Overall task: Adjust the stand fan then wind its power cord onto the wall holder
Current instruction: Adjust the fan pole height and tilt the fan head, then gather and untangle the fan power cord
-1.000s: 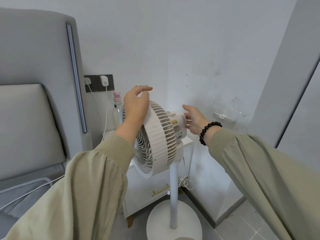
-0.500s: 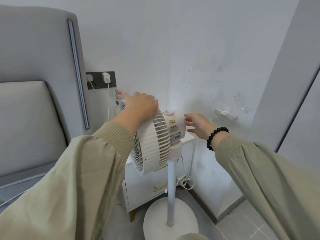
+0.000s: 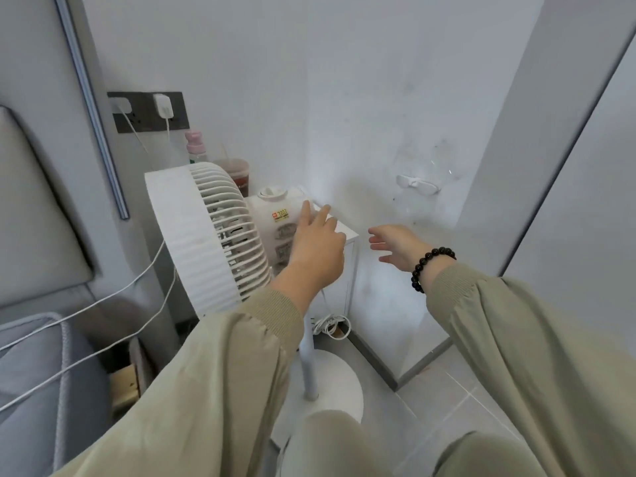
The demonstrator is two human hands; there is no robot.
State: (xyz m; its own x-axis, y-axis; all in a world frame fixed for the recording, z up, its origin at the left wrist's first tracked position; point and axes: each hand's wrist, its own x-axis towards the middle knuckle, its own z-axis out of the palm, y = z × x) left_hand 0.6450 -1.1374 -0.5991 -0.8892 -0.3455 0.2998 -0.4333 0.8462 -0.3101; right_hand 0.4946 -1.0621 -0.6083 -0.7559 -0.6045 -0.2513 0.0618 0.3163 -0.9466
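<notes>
Stickers (image 3: 283, 215) on the white round plastic stand fan (image 3: 206, 235) are too blurred to read, and both hands, left (image 3: 318, 241) and right (image 3: 392, 244), have left it, fingers spread, holding nothing, beside the nightstand.

A dark socket plate (image 3: 148, 111) sits on the wall with two white chargers (image 3: 163, 105) plugged in, their thin cables (image 3: 103, 301) trailing down to the left across a grey bed (image 3: 38, 373); a padded grey headboard (image 3: 31, 201) rises behind it; a pink-capped bottle (image 3: 194, 146) and a brown cup (image 3: 237, 173) stand close together on a white bedside cabinet (image 3: 347, 256); pale tiles (image 3: 447, 401) cover the floor.
</notes>
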